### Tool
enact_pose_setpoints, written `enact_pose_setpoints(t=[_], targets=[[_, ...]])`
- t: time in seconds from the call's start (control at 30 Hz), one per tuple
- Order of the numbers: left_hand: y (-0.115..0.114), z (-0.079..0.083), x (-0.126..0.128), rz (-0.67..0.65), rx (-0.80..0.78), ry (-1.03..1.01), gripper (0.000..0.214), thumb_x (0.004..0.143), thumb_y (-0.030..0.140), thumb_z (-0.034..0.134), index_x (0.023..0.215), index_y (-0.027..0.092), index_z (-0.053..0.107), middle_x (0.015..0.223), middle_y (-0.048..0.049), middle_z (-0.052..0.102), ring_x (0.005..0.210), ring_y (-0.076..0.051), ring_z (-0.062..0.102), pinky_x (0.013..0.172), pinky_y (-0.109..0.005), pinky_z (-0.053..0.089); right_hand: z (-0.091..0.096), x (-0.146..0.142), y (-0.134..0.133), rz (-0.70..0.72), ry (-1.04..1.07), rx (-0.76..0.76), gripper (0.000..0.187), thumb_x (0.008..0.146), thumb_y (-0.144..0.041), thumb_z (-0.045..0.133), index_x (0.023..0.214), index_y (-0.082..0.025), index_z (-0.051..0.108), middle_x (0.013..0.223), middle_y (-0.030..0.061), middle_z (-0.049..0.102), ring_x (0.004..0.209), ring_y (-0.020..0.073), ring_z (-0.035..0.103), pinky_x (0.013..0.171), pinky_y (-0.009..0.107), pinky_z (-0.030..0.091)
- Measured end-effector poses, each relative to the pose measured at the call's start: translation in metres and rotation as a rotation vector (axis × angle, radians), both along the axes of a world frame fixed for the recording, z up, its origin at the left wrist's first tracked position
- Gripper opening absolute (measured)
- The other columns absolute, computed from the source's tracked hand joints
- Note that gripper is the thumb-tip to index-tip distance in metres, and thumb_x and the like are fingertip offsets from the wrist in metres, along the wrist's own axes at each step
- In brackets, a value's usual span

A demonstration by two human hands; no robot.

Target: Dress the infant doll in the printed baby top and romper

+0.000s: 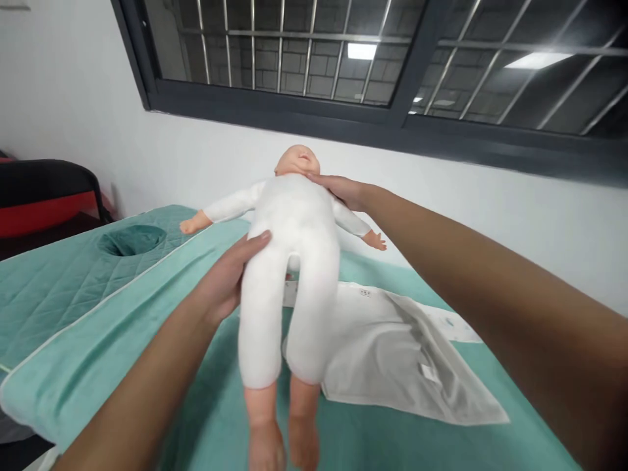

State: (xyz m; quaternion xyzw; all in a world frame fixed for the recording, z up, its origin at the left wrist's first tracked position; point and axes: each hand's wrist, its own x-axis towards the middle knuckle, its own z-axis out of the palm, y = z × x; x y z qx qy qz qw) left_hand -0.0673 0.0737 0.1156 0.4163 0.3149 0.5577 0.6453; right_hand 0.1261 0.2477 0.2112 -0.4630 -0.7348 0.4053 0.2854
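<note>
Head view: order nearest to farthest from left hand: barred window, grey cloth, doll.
From the left hand:
1. Doll: in its grasp, at the hip.
2. Grey cloth: on the green cover, toward picture right.
3. Barred window: in the wall beyond, top of picture.

Two hands (pixel 230 271) (pixel 346 189), one baby doll (pixel 294 212), one grey cloth (pixel 377 353), one holed bed (pixel 63 284), one chair (pixel 46 186), two window panes (pixel 267 59) (pixel 515 85)
</note>
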Motion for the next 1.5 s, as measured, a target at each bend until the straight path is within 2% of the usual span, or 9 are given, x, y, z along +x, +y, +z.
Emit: enact_pose_setpoints(t=[0.17,0.4,0.6,0.77,0.93,1.03,1.2,1.33,1.5], targets=[[-0.026,-0.015,0.089,-0.074,-0.016,-0.090,0.056,0.082,0.040,0.069,0.132,0.019,0.052,0.121,-0.0142,0.066,0.095,-0.029,0.069,0.077,-0.043,0.061,0.005,0.095,-0.042,0.147,-0.063,-0.137,0.056,0.084,-0.063,0.058,0.121,-0.022,0.065,0.127,0.0066,0.066,0.118,0.0272,0.059,0.105,0.040,0.045],[-0.056,-0.081,0.184,-0.136,-0.173,-0.130,0.059,0.079,0.040,0.072,0.132,0.023,0.051,0.122,-0.0138,0.065,0.092,-0.027,0.070,0.073,-0.036,0.060,-0.077,0.184,-0.086,0.067,-0.057,-0.134,0.054,0.086,-0.056,0.059,0.129,-0.024,0.059,0.136,0.0065,0.060,0.122,0.0262,0.058,0.107,0.040,0.044],[-0.064,-0.115,0.204,-0.128,-0.277,-0.004,0.058,0.078,0.047,0.071,0.128,0.024,0.054,0.119,-0.0102,0.067,0.094,-0.024,0.068,0.079,-0.034,0.057,-0.141,0.209,-0.097,-0.239,-0.159,-0.082,0.080,0.080,-0.064,0.061,0.143,-0.021,0.040,0.144,0.0118,0.052,0.123,0.0279,0.056,0.103,0.038,0.045],[-0.055,-0.118,0.190,-0.140,-0.275,0.165,0.047,0.083,0.056,0.061,0.116,0.022,0.062,0.110,-0.0077,0.070,0.092,-0.022,0.066,0.079,-0.032,0.053,-0.175,0.215,-0.103,-0.374,-0.307,0.014,0.074,0.087,-0.069,0.042,0.143,-0.020,0.038,0.125,0.0143,0.064,0.106,0.0303,0.064,0.093,0.044,0.047],[-0.018,-0.107,0.163,-0.062,0.004,0.773,0.039,0.094,0.043,0.040,0.076,0.017,0.062,0.081,-0.0074,0.069,0.072,-0.020,0.063,0.064,-0.030,0.048,-0.180,0.202,-0.114,-0.609,-0.364,0.536,0.054,0.093,-0.048,0.041,0.133,-0.011,0.046,0.129,0.0195,0.054,0.121,0.0310,0.049,0.100,0.046,0.040],[0.005,-0.110,0.157,-0.023,0.252,1.077,0.030,0.091,0.030,0.042,0.073,0.017,0.062,0.083,-0.0087,0.070,0.077,-0.023,0.064,0.068,-0.032,0.046,-0.170,0.170,-0.122,-0.413,-0.357,0.699,0.039,0.093,-0.035,0.043,0.127,-0.016,0.049,0.130,0.0144,0.054,0.122,0.0253,0.048,0.103,0.040,0.038],[0.015,-0.134,0.162,0.049,0.516,1.513,0.028,0.087,0.017,0.041,0.100,0.016,0.066,0.095,-0.0130,0.070,0.083,-0.027,0.067,0.065,-0.034,0.046,-0.159,0.102,-0.120,0.164,-0.794,0.588,0.026,0.091,-0.030,0.050,0.113,-0.018,0.058,0.117,0.0103,0.062,0.105,0.0251,0.057,0.086,0.037,0.044],[0.013,-0.144,0.160,0.024,0.581,1.568,0.029,0.082,0.016,0.046,0.103,0.013,0.066,0.096,-0.0155,0.070,0.084,-0.028,0.067,0.067,-0.036,0.049,-0.162,0.077,-0.103,0.299,-1.043,0.572,0.024,0.095,-0.036,0.047,0.100,-0.017,0.061,0.107,0.0116,0.063,0.094,0.0254,0.058,0.074,0.035,0.042],[0.018,-0.144,0.151,0.014,0.595,1.496,0.028,0.086,0.016,0.043,0.097,0.015,0.069,0.097,-0.0122,0.072,0.085,-0.027,0.067,0.066,-0.036,0.050,-0.167,0.076,-0.090,0.305,-0.949,0.414,0.034,0.094,-0.052,0.045,0.102,-0.022,0.059,0.099,0.0048,0.067,0.086,0.0208,0.060,0.067,0.030,0.038]])
